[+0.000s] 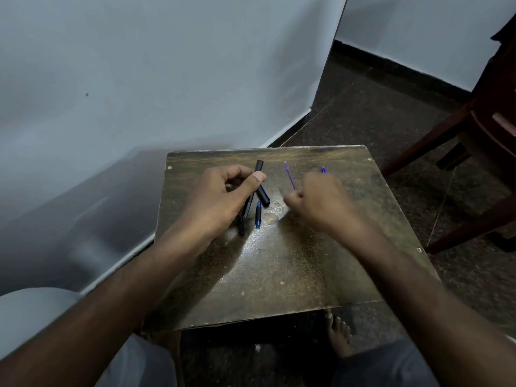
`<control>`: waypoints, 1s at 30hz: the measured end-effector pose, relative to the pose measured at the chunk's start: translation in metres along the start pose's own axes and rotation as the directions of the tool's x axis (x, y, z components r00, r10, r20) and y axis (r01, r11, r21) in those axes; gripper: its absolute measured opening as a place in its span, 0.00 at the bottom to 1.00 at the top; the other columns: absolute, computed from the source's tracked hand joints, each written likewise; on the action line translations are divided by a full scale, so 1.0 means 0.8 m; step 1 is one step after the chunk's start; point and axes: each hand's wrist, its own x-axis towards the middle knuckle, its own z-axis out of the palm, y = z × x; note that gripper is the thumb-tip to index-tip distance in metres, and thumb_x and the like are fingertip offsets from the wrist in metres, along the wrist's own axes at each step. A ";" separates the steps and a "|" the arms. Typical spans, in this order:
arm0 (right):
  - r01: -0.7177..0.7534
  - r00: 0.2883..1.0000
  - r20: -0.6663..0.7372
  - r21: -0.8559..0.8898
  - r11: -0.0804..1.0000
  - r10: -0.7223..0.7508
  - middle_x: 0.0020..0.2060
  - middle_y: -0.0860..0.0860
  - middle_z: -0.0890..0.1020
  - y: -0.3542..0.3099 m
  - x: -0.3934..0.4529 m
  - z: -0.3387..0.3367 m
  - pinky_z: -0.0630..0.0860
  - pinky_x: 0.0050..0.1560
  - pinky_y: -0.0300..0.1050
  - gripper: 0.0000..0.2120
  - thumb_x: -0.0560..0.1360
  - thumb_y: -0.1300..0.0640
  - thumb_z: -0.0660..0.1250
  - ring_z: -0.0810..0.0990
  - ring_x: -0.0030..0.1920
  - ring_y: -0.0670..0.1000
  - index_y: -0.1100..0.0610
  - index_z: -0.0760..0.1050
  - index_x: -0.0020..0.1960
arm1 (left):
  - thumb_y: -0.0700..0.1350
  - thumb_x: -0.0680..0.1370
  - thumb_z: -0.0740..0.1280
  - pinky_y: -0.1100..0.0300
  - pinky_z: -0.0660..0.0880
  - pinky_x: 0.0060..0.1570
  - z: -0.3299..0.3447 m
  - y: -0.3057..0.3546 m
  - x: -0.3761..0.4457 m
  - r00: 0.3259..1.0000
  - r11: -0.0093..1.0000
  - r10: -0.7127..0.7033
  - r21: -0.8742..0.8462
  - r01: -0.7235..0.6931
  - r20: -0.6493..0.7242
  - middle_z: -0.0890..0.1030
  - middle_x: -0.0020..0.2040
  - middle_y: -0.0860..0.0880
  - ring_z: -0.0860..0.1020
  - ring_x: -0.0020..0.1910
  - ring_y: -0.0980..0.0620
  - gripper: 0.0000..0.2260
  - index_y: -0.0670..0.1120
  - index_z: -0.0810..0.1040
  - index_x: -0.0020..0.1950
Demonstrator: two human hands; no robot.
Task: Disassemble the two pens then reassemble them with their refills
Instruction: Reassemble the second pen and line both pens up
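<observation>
Two pens lie apart; my left hand (pixel 223 196) pinches a black plastic pen barrel (pixel 258 170), my right hand (pixel 315 202) a thin purple refill (pixel 289 175). Next I slide it in.

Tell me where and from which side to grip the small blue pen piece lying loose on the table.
Pinch the blue pen piece across its middle from above, fingers on its left and right sides. It lies flat on the table, its length running roughly toward and away from the person, so its long sides are exposed. Coming with the right hand looks easier; the left hand already holds a black pen barrel.
</observation>
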 end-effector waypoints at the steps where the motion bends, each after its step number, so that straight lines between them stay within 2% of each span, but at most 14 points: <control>1: -0.002 1.000 0.026 0.153 0.988 -0.002 0.24 0.49 0.74 0.007 0.001 -0.006 0.66 0.25 0.36 0.20 0.82 0.56 0.67 0.72 0.25 0.46 0.56 0.70 0.32 | 0.57 0.83 0.71 0.62 0.73 0.44 0.000 -0.001 0.000 1.000 1.000 0.009 0.024 -0.009 0.009 0.86 0.41 0.59 0.79 0.37 0.66 0.08 0.56 0.89 0.54; 2: -0.010 0.998 0.064 0.323 0.946 -0.012 0.22 0.48 0.76 0.014 0.000 -0.010 0.68 0.26 0.34 0.20 0.82 0.58 0.67 0.73 0.22 0.44 0.56 0.72 0.32 | 0.57 0.83 0.71 0.64 0.73 0.41 0.001 -0.002 0.001 1.000 0.999 0.015 0.046 -0.016 0.020 0.84 0.38 0.61 0.78 0.34 0.67 0.09 0.56 0.88 0.53; 3: -0.025 0.994 0.108 0.491 0.871 -0.032 0.22 0.47 0.79 0.019 0.000 -0.014 0.72 0.30 0.37 0.18 0.83 0.60 0.67 0.75 0.23 0.43 0.57 0.75 0.34 | 0.57 0.83 0.71 0.68 0.72 0.39 0.002 -0.002 0.000 0.999 0.998 0.017 0.068 -0.019 0.034 0.83 0.35 0.63 0.77 0.32 0.68 0.09 0.56 0.88 0.53; 5: -0.038 0.988 0.128 0.740 0.672 -0.085 0.31 0.50 0.85 0.022 -0.001 -0.017 0.79 0.38 0.45 0.09 0.82 0.66 0.68 0.79 0.30 0.46 0.61 0.80 0.43 | 0.57 0.82 0.71 0.73 0.71 0.35 0.004 -0.001 -0.001 0.998 0.994 0.018 0.105 -0.025 0.067 0.82 0.34 0.65 0.78 0.32 0.70 0.08 0.56 0.88 0.53; 7: -0.009 0.995 0.054 0.876 0.482 -0.079 0.39 0.55 0.86 0.020 0.000 -0.018 0.84 0.45 0.45 0.03 0.80 0.68 0.71 0.83 0.37 0.48 0.63 0.81 0.52 | 0.57 0.82 0.72 0.73 0.72 0.35 0.005 0.000 -0.003 0.995 0.990 0.030 0.131 -0.042 0.093 0.84 0.37 0.63 0.80 0.33 0.69 0.08 0.56 0.88 0.54; 9: 0.072 0.997 -0.063 0.938 0.339 -0.040 0.43 0.55 0.87 0.018 0.005 -0.016 0.86 0.50 0.43 0.06 0.80 0.67 0.74 0.86 0.42 0.48 0.62 0.82 0.56 | 0.56 0.83 0.72 0.74 0.73 0.33 0.005 0.001 -0.004 0.992 0.990 0.034 0.134 -0.050 0.119 0.87 0.42 0.59 0.83 0.37 0.66 0.08 0.55 0.88 0.55; 12: 0.195 0.979 -0.202 0.920 0.341 -0.015 0.46 0.53 0.89 0.016 0.008 -0.014 0.86 0.55 0.45 0.06 0.82 0.61 0.73 0.87 0.47 0.49 0.61 0.85 0.57 | 0.56 0.83 0.72 0.75 0.74 0.34 0.005 0.001 -0.003 0.991 0.990 0.024 0.132 -0.041 0.132 0.89 0.46 0.56 0.86 0.40 0.63 0.08 0.55 0.88 0.55; 15: 0.210 0.977 -0.210 0.916 0.343 -0.039 0.44 0.53 0.88 0.016 0.009 -0.011 0.85 0.53 0.44 0.06 0.83 0.60 0.71 0.87 0.46 0.50 0.63 0.83 0.56 | 0.57 0.82 0.72 0.75 0.74 0.37 0.005 0.001 -0.003 0.991 0.987 0.034 0.151 -0.054 0.133 0.89 0.45 0.58 0.85 0.40 0.65 0.08 0.56 0.88 0.54; 19: 0.242 0.970 -0.225 0.883 0.402 -0.090 0.43 0.53 0.87 0.017 0.011 -0.006 0.85 0.49 0.44 0.05 0.84 0.60 0.70 0.86 0.43 0.48 0.62 0.82 0.55 | 0.57 0.81 0.73 0.64 0.77 0.40 0.006 0.000 -0.004 0.992 0.989 0.050 0.131 -0.066 0.120 0.88 0.41 0.58 0.85 0.37 0.63 0.07 0.56 0.89 0.51; 21: 0.256 0.967 -0.233 0.878 0.404 -0.106 0.43 0.52 0.87 0.019 0.012 -0.005 0.85 0.48 0.43 0.06 0.84 0.60 0.70 0.85 0.42 0.46 0.63 0.82 0.56 | 0.56 0.81 0.74 0.63 0.78 0.40 0.007 0.000 -0.005 0.990 0.987 0.060 0.139 -0.077 0.126 0.88 0.40 0.58 0.86 0.37 0.62 0.07 0.56 0.89 0.51; 25: 0.290 0.957 -0.254 0.855 0.430 -0.141 0.43 0.52 0.87 0.021 0.012 -0.005 0.84 0.48 0.44 0.09 0.84 0.60 0.70 0.85 0.43 0.47 0.66 0.82 0.58 | 0.57 0.81 0.74 0.67 0.78 0.38 0.006 0.000 -0.006 0.990 0.983 0.067 0.161 -0.087 0.123 0.88 0.40 0.58 0.87 0.38 0.59 0.06 0.56 0.89 0.52; 30: 0.284 0.958 -0.228 0.845 0.453 -0.176 0.43 0.54 0.88 0.020 0.013 -0.003 0.83 0.47 0.45 0.05 0.83 0.59 0.72 0.85 0.43 0.48 0.61 0.84 0.53 | 0.55 0.81 0.75 0.71 0.76 0.34 0.007 0.002 -0.008 0.988 0.987 0.078 0.133 -0.096 0.136 0.88 0.39 0.57 0.87 0.36 0.58 0.06 0.56 0.89 0.53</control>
